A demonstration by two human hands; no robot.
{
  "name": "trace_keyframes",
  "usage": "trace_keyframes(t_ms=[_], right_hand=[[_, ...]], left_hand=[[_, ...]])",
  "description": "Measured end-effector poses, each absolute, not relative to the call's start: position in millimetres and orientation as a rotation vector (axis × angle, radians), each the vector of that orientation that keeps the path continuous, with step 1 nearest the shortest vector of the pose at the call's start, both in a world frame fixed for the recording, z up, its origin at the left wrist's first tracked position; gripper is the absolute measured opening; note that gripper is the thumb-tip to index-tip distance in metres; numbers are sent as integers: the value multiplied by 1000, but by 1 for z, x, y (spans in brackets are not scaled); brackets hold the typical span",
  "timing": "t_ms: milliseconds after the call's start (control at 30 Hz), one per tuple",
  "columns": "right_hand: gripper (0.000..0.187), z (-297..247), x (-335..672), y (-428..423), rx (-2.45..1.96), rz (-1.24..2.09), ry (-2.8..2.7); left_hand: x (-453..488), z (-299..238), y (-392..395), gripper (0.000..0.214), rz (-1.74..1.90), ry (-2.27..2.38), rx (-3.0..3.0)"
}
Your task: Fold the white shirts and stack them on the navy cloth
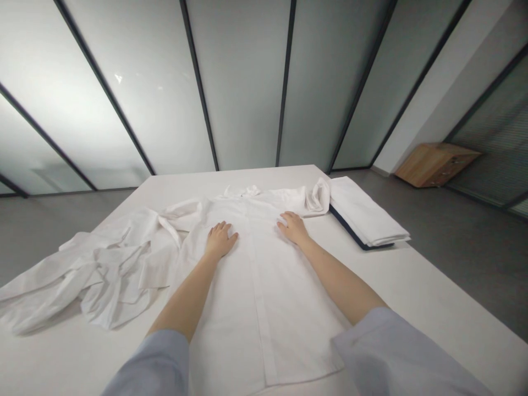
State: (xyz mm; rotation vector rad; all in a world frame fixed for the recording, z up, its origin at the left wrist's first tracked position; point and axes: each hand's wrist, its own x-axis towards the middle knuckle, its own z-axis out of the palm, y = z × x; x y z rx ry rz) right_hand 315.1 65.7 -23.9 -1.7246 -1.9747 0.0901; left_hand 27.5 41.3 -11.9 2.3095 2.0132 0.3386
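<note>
A white long-sleeved garment, like a shirt or lab coat (247,286), lies spread out in front of me with its collar at the far end and its hem near me. A straight front strip runs down its middle. My left hand (220,240) rests flat on its upper left side, fingers outstretched. On the upper right side my right hand (293,227) lies with its fingers spread on the cloth. Neither hand grips anything. The right sleeve (317,198) is bunched up beyond my right hand.
Crumpled white clothing (111,269) lies to the left of the garment. At the right edge of the white table (433,308) is a stack of folded white cloth (365,212) with a dark blue layer beneath. A wooden cabinet (437,164) stands beyond, by frosted glass panels (243,82).
</note>
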Motion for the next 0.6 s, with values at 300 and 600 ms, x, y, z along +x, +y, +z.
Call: trace_keyframes(t_ms=[300, 600], right_hand=[[44, -18, 396, 108, -1808, -102, -1397], [44, 2, 426, 135, -2307, 215, -1642]], left_hand=[[28, -13, 44, 48, 504, 1975, 2250], [31, -10, 41, 46, 538, 1964, 2219]])
